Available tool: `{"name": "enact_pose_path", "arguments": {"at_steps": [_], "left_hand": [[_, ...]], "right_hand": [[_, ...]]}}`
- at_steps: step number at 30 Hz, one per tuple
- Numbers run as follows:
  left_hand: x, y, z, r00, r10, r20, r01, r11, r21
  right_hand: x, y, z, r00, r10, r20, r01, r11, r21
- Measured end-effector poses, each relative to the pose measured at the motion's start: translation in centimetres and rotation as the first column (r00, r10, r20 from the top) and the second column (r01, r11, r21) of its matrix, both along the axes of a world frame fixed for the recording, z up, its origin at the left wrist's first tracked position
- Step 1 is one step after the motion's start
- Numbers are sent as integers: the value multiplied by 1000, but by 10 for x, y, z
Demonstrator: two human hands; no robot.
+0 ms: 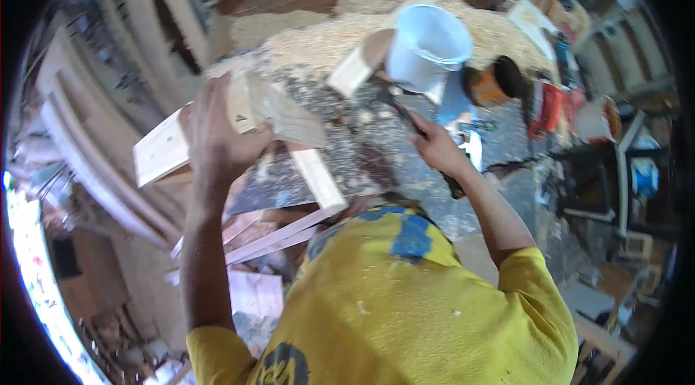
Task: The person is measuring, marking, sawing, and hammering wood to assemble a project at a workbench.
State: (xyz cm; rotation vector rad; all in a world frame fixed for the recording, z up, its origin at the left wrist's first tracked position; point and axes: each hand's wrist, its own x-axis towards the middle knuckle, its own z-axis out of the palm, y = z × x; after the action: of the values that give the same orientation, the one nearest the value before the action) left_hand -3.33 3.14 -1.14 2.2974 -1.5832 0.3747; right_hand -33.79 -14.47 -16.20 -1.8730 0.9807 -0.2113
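Note:
My left hand (221, 135) is closed over a joined piece of pale wood, with the thumb and fingers gripping its top. One board of this wooden piece (289, 118) extends to the right of the hand, and another light board (161, 152) sticks out to the left. A narrow wooden leg (318, 181) slants toward my body. My right hand (438, 147) is wrapped round the handle of a hammer (397, 104). The dark hammer head points away from me, close below a white bucket (427, 59), and its handle end shows under my wrist.
Sawdust (311, 44) covers the far part of the dark workbench (362, 146). A wooden strip (352, 72) lies left of the bucket. On the right stand an orange can (489, 86), a red container (544, 111) and a white tub (597, 119). Curved planks (101, 146) lean at the left.

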Motion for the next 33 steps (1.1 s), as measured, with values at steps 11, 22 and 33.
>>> {"name": "enact_pose_path", "arguments": {"at_steps": [11, 22, 33], "left_hand": [[16, 3, 6, 995, 33, 91, -39, 997, 72], [19, -12, 21, 999, -13, -29, 21, 953, 304], [70, 9, 81, 975, 217, 47, -221, 972, 85]], "right_hand": [[-69, -79, -98, 857, 299, -420, -422, 874, -240], [-181, -337, -74, 806, 66, -588, -319, 885, -339], [-238, -417, -274, 825, 516, -232, -490, 857, 161]]}}
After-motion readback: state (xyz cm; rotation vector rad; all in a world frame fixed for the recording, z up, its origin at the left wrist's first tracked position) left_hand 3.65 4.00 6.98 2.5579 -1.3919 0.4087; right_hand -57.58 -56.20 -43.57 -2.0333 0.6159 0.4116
